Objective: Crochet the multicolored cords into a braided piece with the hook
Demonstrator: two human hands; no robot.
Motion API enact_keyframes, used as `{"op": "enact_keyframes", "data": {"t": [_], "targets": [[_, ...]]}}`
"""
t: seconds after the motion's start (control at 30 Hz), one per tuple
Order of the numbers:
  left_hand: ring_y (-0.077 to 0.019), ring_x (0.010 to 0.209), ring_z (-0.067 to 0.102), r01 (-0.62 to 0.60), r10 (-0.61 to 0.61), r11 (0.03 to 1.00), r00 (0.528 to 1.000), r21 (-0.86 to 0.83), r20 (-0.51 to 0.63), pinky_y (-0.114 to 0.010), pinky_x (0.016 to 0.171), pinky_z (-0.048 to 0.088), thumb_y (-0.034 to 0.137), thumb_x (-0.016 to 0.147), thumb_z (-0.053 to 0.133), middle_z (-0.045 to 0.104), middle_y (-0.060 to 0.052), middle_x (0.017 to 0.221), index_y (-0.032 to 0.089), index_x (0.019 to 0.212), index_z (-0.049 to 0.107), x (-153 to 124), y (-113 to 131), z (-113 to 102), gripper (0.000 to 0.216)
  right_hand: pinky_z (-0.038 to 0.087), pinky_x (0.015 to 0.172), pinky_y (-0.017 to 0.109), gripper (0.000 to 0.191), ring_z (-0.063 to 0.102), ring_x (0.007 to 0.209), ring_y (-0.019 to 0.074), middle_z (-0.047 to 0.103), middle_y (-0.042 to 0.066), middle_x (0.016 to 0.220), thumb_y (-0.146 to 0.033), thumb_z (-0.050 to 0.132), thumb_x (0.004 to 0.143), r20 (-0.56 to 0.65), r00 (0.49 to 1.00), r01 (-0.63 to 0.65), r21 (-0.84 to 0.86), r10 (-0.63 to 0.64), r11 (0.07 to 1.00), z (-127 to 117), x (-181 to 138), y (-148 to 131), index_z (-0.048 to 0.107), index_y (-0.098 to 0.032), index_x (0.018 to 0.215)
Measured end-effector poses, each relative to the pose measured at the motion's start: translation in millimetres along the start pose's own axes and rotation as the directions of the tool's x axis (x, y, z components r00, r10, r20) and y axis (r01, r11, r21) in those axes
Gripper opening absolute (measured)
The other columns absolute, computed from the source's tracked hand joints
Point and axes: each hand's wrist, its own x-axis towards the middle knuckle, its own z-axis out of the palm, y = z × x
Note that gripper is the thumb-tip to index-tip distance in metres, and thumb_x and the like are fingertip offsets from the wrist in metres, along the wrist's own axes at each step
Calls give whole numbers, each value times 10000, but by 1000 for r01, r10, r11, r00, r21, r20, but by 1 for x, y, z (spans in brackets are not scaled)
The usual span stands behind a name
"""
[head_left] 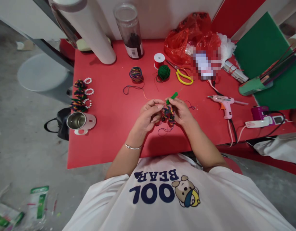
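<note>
Near the front of the red table, a small multicoloured crocheted piece hangs between my hands. My right hand is closed round a crochet hook with a green handle, beside the piece; the hook's tip cannot be made out. Fingers of my left hand pinch the left edge of the crocheted piece. Loose dark yarn curls on the table below and right of it. Farther back sits a multicoloured yarn ball, its strand trailing toward my left hand.
Behind stand a green yarn ball, a red ribbon spool, yellow-handled pliers and a glass jar. A pink glue gun with cables lies right. Left are a mug and several crocheted pieces with bead loops.
</note>
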Motion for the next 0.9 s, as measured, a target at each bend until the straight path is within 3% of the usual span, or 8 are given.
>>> {"op": "enact_keyframes", "data": {"t": [0.13,0.3,0.57,0.73,0.9], "targets": [[-4,369,351,-5,8,999,999,51,-51,-175,358,199,307,560,1016,696,25,668,169,939,730,1,-4,1,495,376,400,183,380,560,480,64,660,-74,610,-486,916,668,-103,991,84,-13,-85,996,1,-3,-5,754,-217,881],[-85,572,624,-8,15,998,993,65,-113,-192,489,434,264,494,1039,745,-25,744,147,835,766,5,-12,-2,452,357,392,182,383,577,491,72,666,-66,607,-493,898,661,-149,972,171,-80,-181,982,3,-6,-9,737,-225,884],[-103,560,633,-28,51,992,980,120,-191,-201,451,383,211,493,999,784,-61,788,153,856,808,6,-12,-3,414,366,410,187,314,551,480,68,636,-74,587,-467,870,693,-232,890,352,-201,-393,914,1,-6,-12,729,-239,856],[-152,636,704,-74,105,987,969,142,-224,-269,585,554,223,544,984,785,-68,779,151,840,791,4,-11,1,361,378,419,200,353,528,464,66,618,-76,582,-546,851,736,-266,826,425,-287,-498,859,-1,-5,-10,703,-241,835],[-159,655,720,-95,132,981,965,167,-225,-281,635,594,269,554,979,783,-53,763,163,828,790,4,-11,2,349,365,403,200,412,543,476,69,626,-71,606,-612,836,741,-302,799,435,-309,-521,846,-1,-5,-11,693,-241,850]]}}
